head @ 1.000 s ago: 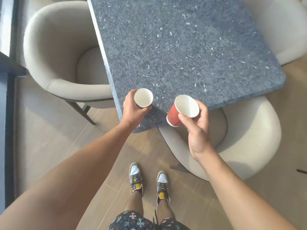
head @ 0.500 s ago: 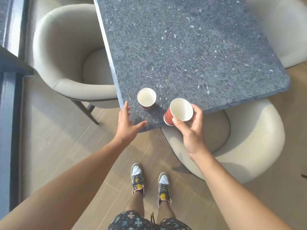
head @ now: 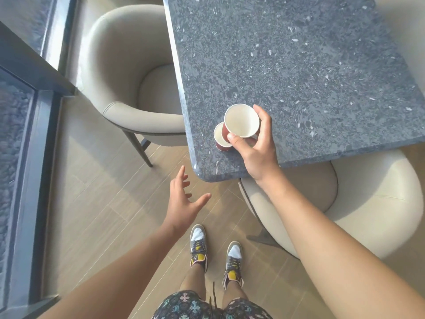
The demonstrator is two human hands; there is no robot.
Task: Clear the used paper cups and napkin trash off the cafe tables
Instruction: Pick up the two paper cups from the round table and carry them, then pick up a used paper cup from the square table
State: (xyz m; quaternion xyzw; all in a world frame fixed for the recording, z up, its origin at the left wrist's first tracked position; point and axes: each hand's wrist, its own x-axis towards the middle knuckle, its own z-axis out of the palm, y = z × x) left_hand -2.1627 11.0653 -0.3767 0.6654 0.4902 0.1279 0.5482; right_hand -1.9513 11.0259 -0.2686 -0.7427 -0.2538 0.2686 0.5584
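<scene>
Right hand (head: 253,148): I grip the larger paper cup (head: 241,120) by its rim and side, thumb toward me and fingers on the far side, and hold it tilted just above the smaller one.
Left hand (head: 184,203): released, fingers spread, holding nothing; it hangs over the floor at 7 o'clock from the desk corner, apart from both cups.
Smaller paper cup (head: 219,138): it stands upright on the desk (head: 299,65) near the corner closest to me, red outside and white inside, partly hidden under the larger cup at its 2 o'clock side.
Larger paper cup: red wall, white inside, mouth turned up toward me; whether its base touches the smaller cup's rim I cannot tell.
Desk: speckled grey stone top; apart from the two cups I see no napkin or other trash on the part in view.
Chairs: one beige armchair (head: 128,88) at 9 o'clock of the desk, another (head: 368,203) tucked under the near edge at 5 o'clock.
Progress: I judge the two cups are about to be nested, so the gathering at this desk is nearly done.
Left to do: seat one cup in the other, lift the pair off, and carry them to a bin, which is not in view; other desks cannot be judged from here.
</scene>
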